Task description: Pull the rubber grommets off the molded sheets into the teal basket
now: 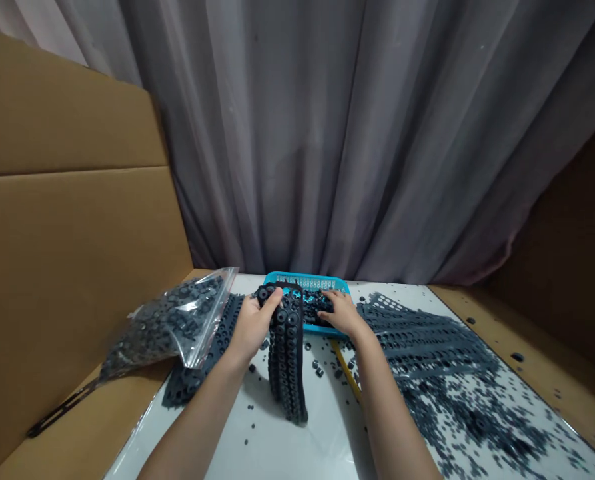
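Note:
My left hand [255, 323] is closed on a black rubber sheet [288, 353] with rows of round, ring-like pieces. The sheet is bent over, and its lower end hangs down towards the white table. My right hand [341, 312] reaches over the right side of a blue plastic basket [307, 275], fingers and thumb apart, just above small black parts [313, 308] heaped inside. Whether its fingertips touch those parts cannot be made out. The hanging sheet covers part of the basket's front.
A zip bag [177, 320] full of black pieces leans at the left on another black sheet [182, 387]. Stacked perforated sheets [427, 340] lie at the right, with scattered black bits [472, 427] before them. A yellow stick [346, 368] lies by my right forearm. Cardboard [67, 240] stands left.

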`<action>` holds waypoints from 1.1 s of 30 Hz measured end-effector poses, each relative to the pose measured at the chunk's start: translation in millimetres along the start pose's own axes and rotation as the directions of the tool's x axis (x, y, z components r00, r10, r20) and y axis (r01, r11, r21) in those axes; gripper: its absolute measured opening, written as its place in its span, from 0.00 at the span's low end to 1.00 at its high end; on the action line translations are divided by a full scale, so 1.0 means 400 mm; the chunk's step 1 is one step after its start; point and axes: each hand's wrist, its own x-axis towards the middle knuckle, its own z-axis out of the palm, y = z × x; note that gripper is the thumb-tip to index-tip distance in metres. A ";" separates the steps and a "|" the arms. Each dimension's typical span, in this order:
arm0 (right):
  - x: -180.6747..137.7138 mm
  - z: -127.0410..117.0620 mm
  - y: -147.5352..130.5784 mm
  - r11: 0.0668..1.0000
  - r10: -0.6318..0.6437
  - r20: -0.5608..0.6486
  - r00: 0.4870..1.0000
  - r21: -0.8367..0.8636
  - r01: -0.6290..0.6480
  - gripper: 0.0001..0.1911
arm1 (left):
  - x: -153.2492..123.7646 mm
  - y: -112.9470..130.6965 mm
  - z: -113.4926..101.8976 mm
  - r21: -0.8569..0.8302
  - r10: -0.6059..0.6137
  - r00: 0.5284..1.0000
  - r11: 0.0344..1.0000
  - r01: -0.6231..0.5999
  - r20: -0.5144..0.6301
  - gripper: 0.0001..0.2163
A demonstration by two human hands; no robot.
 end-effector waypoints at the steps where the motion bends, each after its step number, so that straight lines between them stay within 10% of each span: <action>1: -0.006 -0.010 -0.023 1.000 -0.012 -0.011 1.000 -0.025 0.012 0.13 | -0.006 0.009 -0.001 0.049 0.026 1.000 0.998 -0.026 -0.004 0.17; 4: -0.050 -0.051 -0.148 0.988 -0.153 -0.026 0.988 -0.027 0.152 0.10 | -0.034 0.044 -0.004 0.163 0.122 0.992 0.980 -0.116 -0.026 0.16; 8: -0.172 -0.086 -0.327 0.822 -0.569 -0.041 0.821 -0.001 0.569 0.03 | -0.106 0.091 -0.012 0.259 0.252 0.968 0.935 -0.240 -0.010 0.12; 11: -0.283 -0.075 -0.376 0.774 -0.600 0.117 0.791 -0.161 0.612 0.07 | -0.196 0.093 -0.027 0.233 0.219 0.975 0.948 -0.217 0.018 0.12; 22: -0.648 0.060 -0.298 0.860 -0.372 0.264 0.890 -0.261 0.438 0.08 | -0.519 -0.167 -0.110 -0.025 -0.217 0.975 0.976 0.218 0.049 0.21; 33: -0.650 0.055 -0.224 0.764 -0.376 0.334 0.864 -0.416 0.493 0.06 | -0.543 -0.214 -0.092 -0.019 -0.194 0.942 0.978 0.207 0.274 0.17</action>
